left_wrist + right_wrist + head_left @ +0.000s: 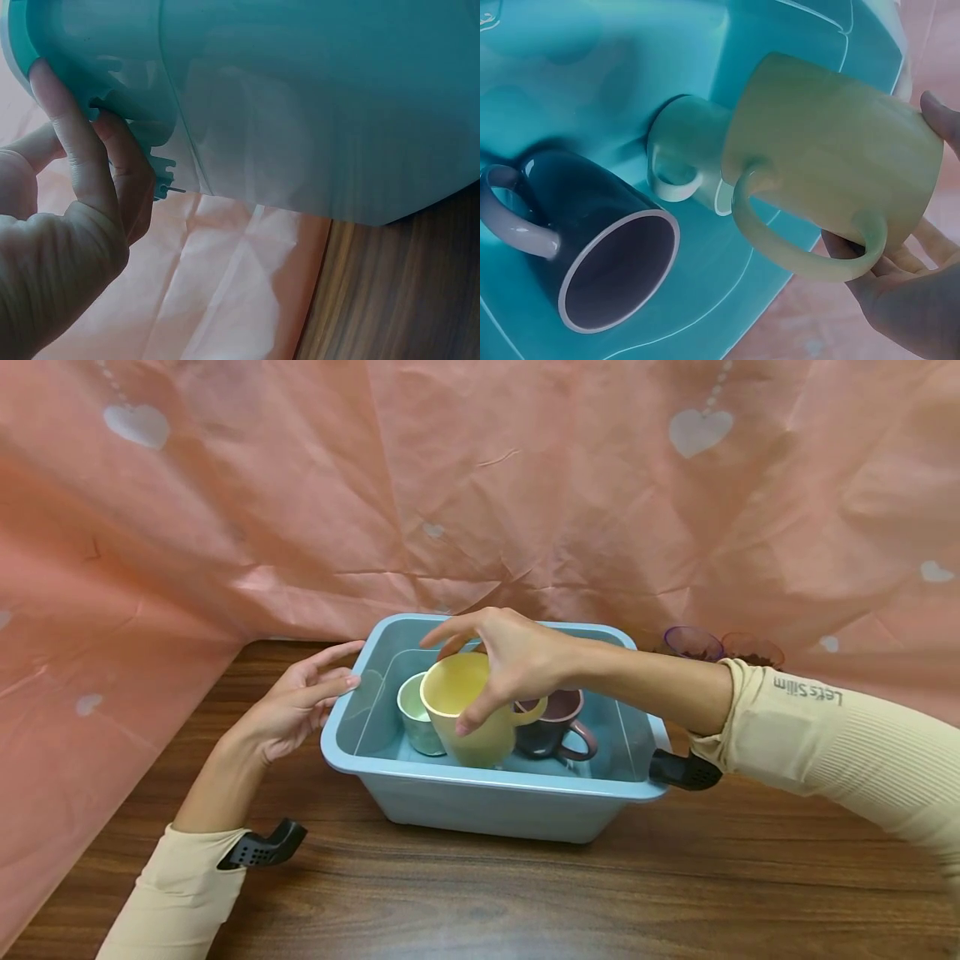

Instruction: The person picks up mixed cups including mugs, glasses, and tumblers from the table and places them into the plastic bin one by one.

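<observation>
With thumb and fingers across its mouth, my right hand (pixel 525 653) holds a yellow mug (pixel 480 739) tilted inside the light blue plastic basin (pixel 487 784). The right wrist view shows the mug's looped handle (pixel 802 259) free of the fingers. My left hand (pixel 296 703) grips the basin's left rim, thumb on the edge and fingers outside below it. Beside the yellow mug in the basin stands a small pale green cup (pixel 420 727), partly hidden. A dark purple mug (pixel 542 741) stands to the right, its handle pointing right.
Behind the right forearm are two clear cups, one with a purple rim (pixel 693 644) and one with a reddish rim (pixel 752 648). The basin sits on a brown wooden table (pixel 450 893). A pink sheet (pixel 480 485) with white hearts hangs behind and at the left.
</observation>
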Demonstrator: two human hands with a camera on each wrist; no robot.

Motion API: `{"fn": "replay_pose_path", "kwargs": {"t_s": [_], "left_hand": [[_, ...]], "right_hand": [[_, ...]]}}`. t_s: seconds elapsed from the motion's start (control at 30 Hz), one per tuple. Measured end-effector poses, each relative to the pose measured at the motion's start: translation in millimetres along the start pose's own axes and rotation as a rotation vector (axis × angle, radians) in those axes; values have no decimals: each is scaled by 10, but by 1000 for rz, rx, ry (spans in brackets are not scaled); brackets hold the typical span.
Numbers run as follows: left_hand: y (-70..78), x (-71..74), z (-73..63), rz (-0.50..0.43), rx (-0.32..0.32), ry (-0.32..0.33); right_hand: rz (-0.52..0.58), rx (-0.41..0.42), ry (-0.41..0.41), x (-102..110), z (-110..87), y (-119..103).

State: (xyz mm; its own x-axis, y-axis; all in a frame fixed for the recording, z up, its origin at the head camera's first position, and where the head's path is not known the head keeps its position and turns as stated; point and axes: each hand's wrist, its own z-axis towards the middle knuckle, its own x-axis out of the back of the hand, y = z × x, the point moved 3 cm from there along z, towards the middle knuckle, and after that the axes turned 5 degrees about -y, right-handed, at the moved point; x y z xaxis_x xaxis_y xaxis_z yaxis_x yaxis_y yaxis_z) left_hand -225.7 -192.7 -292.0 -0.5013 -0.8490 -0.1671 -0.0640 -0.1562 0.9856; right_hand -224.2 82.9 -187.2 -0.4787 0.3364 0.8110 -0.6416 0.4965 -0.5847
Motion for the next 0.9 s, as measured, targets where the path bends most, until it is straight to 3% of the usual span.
{"fn": "replay_pose_path", "kwargs": {"t_s": [0.9], "left_hand": [[9, -6, -16, 1, 2, 14]], "right_hand": [[-73, -9, -46, -98, 201, -32]]}}
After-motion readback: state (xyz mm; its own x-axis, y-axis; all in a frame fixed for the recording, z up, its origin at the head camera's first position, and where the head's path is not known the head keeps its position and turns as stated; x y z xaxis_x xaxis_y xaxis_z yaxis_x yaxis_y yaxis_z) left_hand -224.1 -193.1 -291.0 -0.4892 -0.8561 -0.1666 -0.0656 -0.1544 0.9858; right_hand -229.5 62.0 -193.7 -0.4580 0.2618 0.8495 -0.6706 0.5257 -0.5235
